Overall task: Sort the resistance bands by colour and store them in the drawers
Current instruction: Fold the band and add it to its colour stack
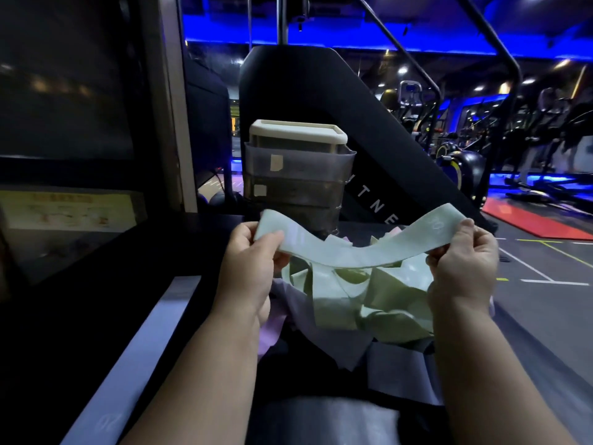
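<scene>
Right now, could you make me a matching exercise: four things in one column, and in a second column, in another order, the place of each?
Things:
1. held band
2. drawers
3. green pile
4. pink band

Places:
A. standing behind the hands
B. stretched between left hand and right hand
C. beside the left wrist
D. just below the held band

Pairs: 1-B, 2-A, 3-D, 4-C
</scene>
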A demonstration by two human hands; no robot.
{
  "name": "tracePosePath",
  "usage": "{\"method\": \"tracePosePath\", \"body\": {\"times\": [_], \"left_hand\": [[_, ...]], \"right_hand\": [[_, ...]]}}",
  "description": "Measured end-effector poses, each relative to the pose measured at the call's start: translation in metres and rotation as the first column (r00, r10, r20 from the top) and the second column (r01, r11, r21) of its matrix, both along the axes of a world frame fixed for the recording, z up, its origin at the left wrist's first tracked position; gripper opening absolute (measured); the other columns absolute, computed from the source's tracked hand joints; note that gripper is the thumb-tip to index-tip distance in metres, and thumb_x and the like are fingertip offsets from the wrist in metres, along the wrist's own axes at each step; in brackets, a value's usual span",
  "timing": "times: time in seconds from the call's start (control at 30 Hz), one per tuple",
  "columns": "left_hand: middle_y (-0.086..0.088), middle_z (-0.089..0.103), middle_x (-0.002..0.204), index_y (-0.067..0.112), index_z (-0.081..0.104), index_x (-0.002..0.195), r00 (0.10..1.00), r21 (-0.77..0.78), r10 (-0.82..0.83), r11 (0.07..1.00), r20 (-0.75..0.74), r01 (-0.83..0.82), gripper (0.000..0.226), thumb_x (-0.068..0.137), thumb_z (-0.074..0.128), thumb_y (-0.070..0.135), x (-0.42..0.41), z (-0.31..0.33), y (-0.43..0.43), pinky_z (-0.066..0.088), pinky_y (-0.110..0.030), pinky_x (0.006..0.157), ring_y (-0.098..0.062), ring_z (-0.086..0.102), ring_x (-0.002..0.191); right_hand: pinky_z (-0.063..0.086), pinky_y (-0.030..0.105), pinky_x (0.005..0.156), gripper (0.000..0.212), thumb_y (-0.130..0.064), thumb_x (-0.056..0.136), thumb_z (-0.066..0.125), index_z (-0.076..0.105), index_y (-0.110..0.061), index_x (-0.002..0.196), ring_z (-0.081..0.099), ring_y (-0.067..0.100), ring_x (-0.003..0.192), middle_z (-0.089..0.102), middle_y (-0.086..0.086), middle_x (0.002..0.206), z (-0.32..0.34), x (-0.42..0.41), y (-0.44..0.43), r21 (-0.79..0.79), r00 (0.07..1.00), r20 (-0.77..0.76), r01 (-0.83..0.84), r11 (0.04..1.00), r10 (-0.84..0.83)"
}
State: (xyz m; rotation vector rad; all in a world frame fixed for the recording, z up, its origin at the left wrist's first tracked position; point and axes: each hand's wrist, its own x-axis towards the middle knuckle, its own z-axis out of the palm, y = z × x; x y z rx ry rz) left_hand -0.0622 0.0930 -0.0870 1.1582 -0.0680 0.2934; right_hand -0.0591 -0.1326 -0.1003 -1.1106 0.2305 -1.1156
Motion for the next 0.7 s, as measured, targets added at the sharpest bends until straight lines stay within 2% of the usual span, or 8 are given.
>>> {"method": "tracePosePath", "body": {"times": [0.17,0.27,0.33,0.4,0.5,0.57,0.63,0.7], "left_hand": [[-0.007,0.063,0.093,0.017,0.052,0.103,0.997,0.2,-0.052,0.978,-0.056,0.063,0.028,0.086,0.056,-0.004,-0.035,-0.006,0.045,0.052,-0.022,0.058,-0.015,0.061,0.074],[0.005,0.065,0.093,0.033,0.056,0.104,0.992,0.469,-0.071,0.876,-0.106,0.113,0.043,0.063,0.057,0.017,-0.06,-0.013,0.08,0.045,-0.02,0.057,-0.006,0.058,0.072],[0.011,0.064,0.088,0.035,0.062,0.094,0.989,0.585,-0.054,0.802,-0.134,0.123,0.039,0.058,0.054,0.023,-0.076,-0.019,0.102,0.042,-0.017,0.055,0.003,0.054,0.063],[0.011,0.061,0.078,0.03,0.062,0.092,0.987,0.636,-0.015,0.763,-0.158,0.113,0.034,0.059,0.056,0.025,-0.091,-0.024,0.122,0.042,-0.021,0.056,0.001,0.05,0.057],[0.011,0.046,0.054,0.022,0.058,0.092,0.986,0.686,0.029,0.722,-0.167,0.095,0.028,0.064,0.057,0.027,-0.106,-0.031,0.151,0.037,-0.031,0.06,-0.008,0.04,0.052],[0.008,0.042,0.053,0.019,0.057,0.091,0.988,0.713,0.065,0.699,-0.143,0.057,0.018,0.075,0.062,0.023,-0.112,-0.037,0.167,0.033,-0.032,0.061,-0.012,0.036,0.053],[0.006,0.042,0.052,0.019,0.056,0.089,0.991,0.753,0.106,0.658,-0.087,-0.004,0.011,0.085,0.062,0.011,-0.114,-0.045,0.18,0.034,-0.031,0.06,-0.012,0.037,0.052],[0.007,0.042,0.05,0.022,0.056,0.087,0.991,0.784,0.123,0.619,-0.05,-0.037,0.014,0.087,0.06,0.009,-0.115,-0.05,0.191,0.033,-0.03,0.057,-0.011,0.036,0.05]], "right_hand": [[0.04,0.02,0.044,0.021,-0.028,0.104,0.044,0.047,-0.021,0.084,0.044,0.001,0.04,0.046,0.001,0.065,0.002,-0.013,0.018,-0.086,0.994,0.015,-0.102,0.991,0.104],[0.039,0.018,0.044,0.021,-0.024,0.102,0.048,0.048,-0.02,0.082,0.044,0.001,0.041,0.046,0.0,0.065,0.003,-0.021,0.031,-0.197,0.987,-0.002,-0.156,0.968,0.159],[0.039,0.018,0.043,0.021,-0.021,0.101,0.05,0.05,-0.02,0.08,0.046,0.002,0.041,0.049,0.0,0.064,0.003,-0.026,0.043,-0.281,0.977,-0.041,-0.21,0.936,0.207],[0.038,0.017,0.042,0.021,-0.019,0.101,0.052,0.053,-0.019,0.08,0.046,0.003,0.041,0.05,0.003,0.063,0.001,-0.03,0.056,-0.34,0.961,-0.086,-0.275,0.899,0.261],[0.039,0.017,0.043,0.019,-0.021,0.1,0.053,0.057,-0.019,0.081,0.05,0.003,0.042,0.055,0.005,0.062,-0.005,-0.03,0.076,-0.386,0.935,-0.184,-0.353,0.852,0.304],[0.039,0.015,0.043,0.014,-0.019,0.1,0.053,0.058,-0.012,0.088,0.053,0.003,0.044,0.059,0.006,0.064,-0.008,-0.03,0.089,-0.408,0.914,-0.222,-0.403,0.819,0.34],[0.04,0.018,0.046,0.006,-0.015,0.098,0.055,0.057,-0.01,0.1,0.054,0.011,0.05,0.062,0.01,0.068,-0.012,-0.029,0.099,-0.444,0.902,-0.246,-0.43,0.786,0.354],[0.042,0.029,0.054,0.011,-0.014,0.096,0.058,0.057,-0.024,0.101,0.051,0.02,0.058,0.064,0.005,0.07,-0.014,-0.028,0.108,-0.485,0.906,-0.271,-0.42,0.767,0.325]]}}
